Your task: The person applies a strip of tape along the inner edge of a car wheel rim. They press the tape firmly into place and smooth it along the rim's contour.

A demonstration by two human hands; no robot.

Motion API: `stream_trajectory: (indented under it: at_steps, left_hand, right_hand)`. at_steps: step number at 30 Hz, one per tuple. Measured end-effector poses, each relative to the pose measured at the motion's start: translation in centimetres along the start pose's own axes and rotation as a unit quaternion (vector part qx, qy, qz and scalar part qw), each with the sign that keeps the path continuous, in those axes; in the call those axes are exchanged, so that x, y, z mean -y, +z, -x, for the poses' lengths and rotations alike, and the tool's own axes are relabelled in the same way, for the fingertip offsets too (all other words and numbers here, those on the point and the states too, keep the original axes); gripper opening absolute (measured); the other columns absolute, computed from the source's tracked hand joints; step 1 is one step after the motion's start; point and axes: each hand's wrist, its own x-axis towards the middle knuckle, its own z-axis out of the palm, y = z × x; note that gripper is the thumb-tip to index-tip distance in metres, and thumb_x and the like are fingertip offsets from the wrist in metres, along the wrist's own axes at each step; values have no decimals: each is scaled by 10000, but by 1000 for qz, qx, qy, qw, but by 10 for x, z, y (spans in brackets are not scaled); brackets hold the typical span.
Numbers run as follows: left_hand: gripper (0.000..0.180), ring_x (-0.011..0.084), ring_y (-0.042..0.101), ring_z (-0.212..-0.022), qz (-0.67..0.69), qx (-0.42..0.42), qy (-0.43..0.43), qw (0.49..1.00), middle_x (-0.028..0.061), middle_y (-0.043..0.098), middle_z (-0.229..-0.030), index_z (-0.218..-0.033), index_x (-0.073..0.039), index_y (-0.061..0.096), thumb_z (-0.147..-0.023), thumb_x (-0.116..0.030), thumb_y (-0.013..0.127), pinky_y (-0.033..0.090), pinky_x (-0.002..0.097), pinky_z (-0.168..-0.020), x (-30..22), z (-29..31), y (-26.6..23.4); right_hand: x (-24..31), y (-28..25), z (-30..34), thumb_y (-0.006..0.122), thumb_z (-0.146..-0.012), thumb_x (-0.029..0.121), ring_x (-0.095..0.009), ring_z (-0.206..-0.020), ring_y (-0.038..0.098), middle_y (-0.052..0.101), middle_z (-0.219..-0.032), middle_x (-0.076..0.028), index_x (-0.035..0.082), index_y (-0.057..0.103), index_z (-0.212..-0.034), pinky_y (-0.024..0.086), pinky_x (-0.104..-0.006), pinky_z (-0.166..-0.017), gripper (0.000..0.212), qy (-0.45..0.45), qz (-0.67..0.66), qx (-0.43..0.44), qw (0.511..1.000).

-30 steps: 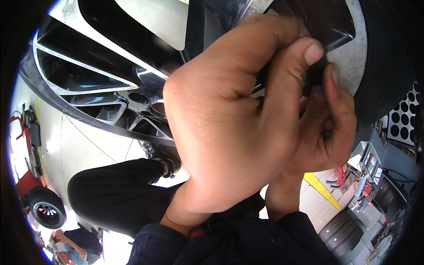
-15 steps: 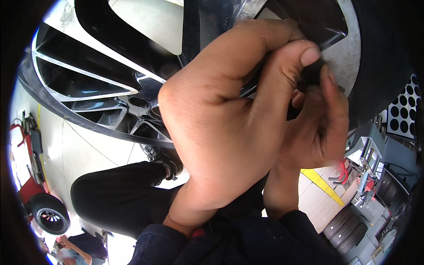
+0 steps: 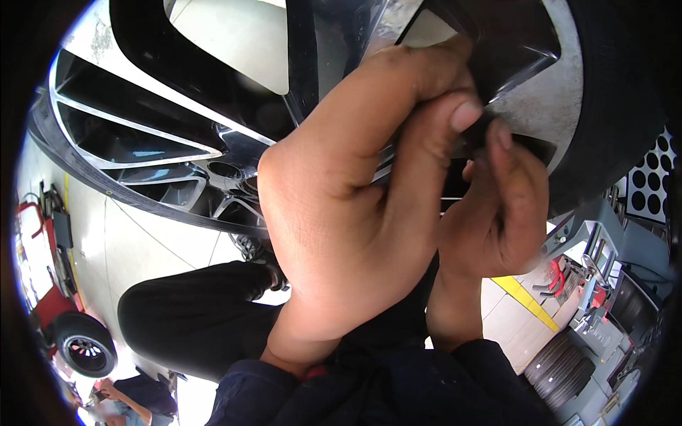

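A large black and silver alloy wheel [image 3: 153, 39] fills the upper part of the view, with a black tyre [image 3: 621, 106] around it. My left hand [image 3: 348, 206] is in front of its spokes, fingers curled and thumb pressed against the index finger. Just right of it, my right hand [image 3: 497, 227] is closed too, its fingers bent inward near the left thumb. Something dark lies between the two sets of fingertips, but against the black spokes I cannot make out what it is. The left hand hides part of the wheel's centre.
My black-trousered knee [image 3: 192, 309] is below the wheel. At lower left are a smaller wheel [image 3: 85, 346] and another person [image 3: 138, 401]. Grey machinery [image 3: 604, 334], a tyre [image 3: 561, 369], a yellow floor stripe [image 3: 526, 304] and a panel with black circles [image 3: 650, 181] are at right.
Both hands have shifted slightly left, with the fingertips a little lower. The left thumb now sits a bit farther from the raised finger of my right hand.
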Motion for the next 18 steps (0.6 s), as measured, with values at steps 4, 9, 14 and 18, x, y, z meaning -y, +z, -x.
stream_trajectory:
  at_steps: [4,9,14,18]
  left_hand:
    - [269,296,595,-1082,13,29,33,999,194,624,-1045,-1083,89,515,-853,8,628,476,382,-958,-2,-1,1]
    - [342,303,600,-1079,-63,15,61,996,245,595,-1119,-1079,85,488,-784,96,661,484,365,-954,1,-1,12]
    - [456,312,557,-1145,-14,5,48,999,263,568,-1183,-1199,77,465,-782,106,648,468,363,-980,5,2,5]
    - [480,261,601,-1069,-48,-31,11,998,224,590,-1169,-1233,83,467,-796,57,663,484,326,-934,-7,-1,13]
  right_hand:
    - [1,-13,5,627,-767,-104,-213,-657,651,656,-865,-183,-56,645,-988,535,-265,-571,227,36,-67,-11,997]
    - [1,-53,29,531,-909,59,-229,-581,633,640,-781,-229,-44,499,-1191,548,-304,-503,302,191,-240,-140,941]
    - [12,-47,26,543,-884,-7,-245,-657,670,647,-785,-228,-47,518,-1092,573,-336,-578,213,273,-267,-111,917]
    - [19,-24,15,544,-883,-34,-243,-710,682,654,-825,-254,-87,464,-1067,556,-284,-646,207,272,-338,-154,888]
